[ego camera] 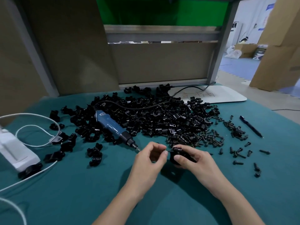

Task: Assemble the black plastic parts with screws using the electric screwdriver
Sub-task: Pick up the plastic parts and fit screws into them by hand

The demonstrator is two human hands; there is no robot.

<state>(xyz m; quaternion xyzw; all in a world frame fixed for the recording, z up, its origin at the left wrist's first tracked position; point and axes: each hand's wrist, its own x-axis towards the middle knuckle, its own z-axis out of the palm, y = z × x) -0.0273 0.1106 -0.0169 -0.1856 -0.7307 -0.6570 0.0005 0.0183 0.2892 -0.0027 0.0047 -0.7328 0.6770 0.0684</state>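
Black plastic part (177, 155) was gripped in the right hand (193, 159), fingers curled round it, just past the bit end of the electric screwdriver (113, 125). Left hand (151, 155) pinched a screw (168, 151) between thumb and fingertips, its tip at the part's side; how deep it sat could not be told. Both hands were close to the screwdriver's bit, low over the green bench (81, 192). Screwdriver lay untouched, its body resting on the parts pile (162, 114).

Risks, as judged:
- A crooked start would cross-thread the screw once driven.
- A loose pinch could drop it among the loose screws (211, 138) farther from the screwdriver.
- Letting go to fetch the tool could let the screw fall out.
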